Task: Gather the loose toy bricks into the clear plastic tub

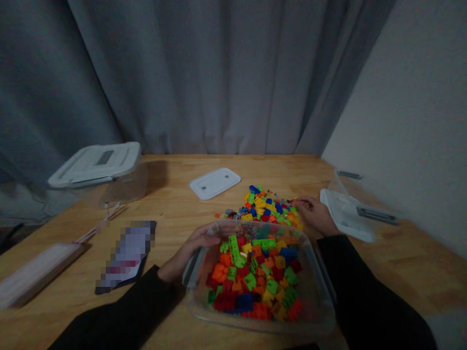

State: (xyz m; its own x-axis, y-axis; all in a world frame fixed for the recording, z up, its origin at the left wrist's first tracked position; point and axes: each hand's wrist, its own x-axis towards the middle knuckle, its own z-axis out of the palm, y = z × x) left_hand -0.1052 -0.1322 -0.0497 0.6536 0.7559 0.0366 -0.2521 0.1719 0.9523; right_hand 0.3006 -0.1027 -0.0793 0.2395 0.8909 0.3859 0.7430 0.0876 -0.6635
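Note:
A clear plastic box [319,296] holding several toy building bricks [251,282] in green, red, orange, yellow and blue stands in front of me. My left hand [195,248] grips its far left rim, the thumb along the edge. Beyond the box lies a loose pile of building bricks [268,204], larger ones mixed with small pieces. At the right side of that pile is my right hand [315,214], its fingers curled and pressed together at the bricks. Whatever sits between those fingertips is too small and blurred to name.
A white lid [215,183] lies behind the pile. To the right, a blurred clear container [359,197] stands by another white lid [350,218]. On the left are a lidded box [127,182], a phone [127,253] and a pale power bank-like block [40,272] with a cable.

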